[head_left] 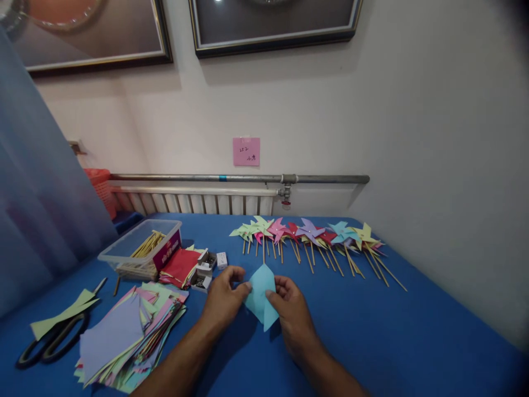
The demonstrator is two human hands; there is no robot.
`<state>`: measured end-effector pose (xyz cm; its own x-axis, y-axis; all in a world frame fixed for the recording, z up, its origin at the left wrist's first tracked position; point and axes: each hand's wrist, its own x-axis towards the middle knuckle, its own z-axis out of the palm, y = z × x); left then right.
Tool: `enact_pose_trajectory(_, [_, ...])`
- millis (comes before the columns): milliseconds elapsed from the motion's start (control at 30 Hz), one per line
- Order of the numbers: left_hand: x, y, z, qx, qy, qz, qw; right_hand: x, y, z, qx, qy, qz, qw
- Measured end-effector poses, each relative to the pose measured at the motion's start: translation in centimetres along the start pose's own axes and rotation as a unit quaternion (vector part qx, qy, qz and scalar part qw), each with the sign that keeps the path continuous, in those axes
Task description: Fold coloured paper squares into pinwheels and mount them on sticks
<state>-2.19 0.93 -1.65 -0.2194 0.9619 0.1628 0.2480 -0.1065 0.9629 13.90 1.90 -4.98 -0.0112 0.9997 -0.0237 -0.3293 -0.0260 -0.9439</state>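
A light blue sheet of paper (260, 295) is held up in front of me over the table, its corners pointing up and down and its surface partly bent. My left hand (227, 295) grips its left edge between thumb and fingers. On the opposite edge, my right hand (289, 306) pinches the paper with the thumb in front and the fingers behind. Beyond the sheet lies a row of finished paper pinwheels (312, 231) on wooden sticks, in green, pink, red, purple, blue and yellow.
On the left are a stack of coloured paper (111, 331), black-handled scissors (66, 336) under green paper strips, and a clear plastic box (136, 234) of sticks. Red paper squares (182, 266) lie beside small open boxes of pins (202, 281). A blue cloth (372, 342) covers the table.
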Motion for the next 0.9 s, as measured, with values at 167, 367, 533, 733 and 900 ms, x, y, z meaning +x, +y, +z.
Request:
enact_pose_trajectory(167, [0.2,-0.5,0.7,-0.228,-0.044,-0.115,0.966,-0.3,-1.0,0.0,0.036,-0.001,0.010,0.999])
enact_pose_trajectory(367, [-1.0,0.4,1.8,-0.254,-0.080,-0.129,0.955,-0.2,-1.3,-0.1,0.053,-0.001,0.020,0.998])
enact_pose_trajectory(533, [-0.8,0.7,1.8,-0.191,-0.064,-0.106,0.974,-0.6,-0.8,0.3,0.052,-0.018,0.025,0.998])
enact_pose_trajectory(733, [-0.7,0.7,1.5,-0.182,-0.049,-0.105,0.976,-0.3,-0.3,0.0,0.021,-0.044,0.030,0.998])
enact_pose_trajectory(900, [-0.4,0.6,1.1,-0.183,-0.054,-0.109,0.976,0.6,-1.8,-1.2,-0.084,-0.062,-0.011,0.994])
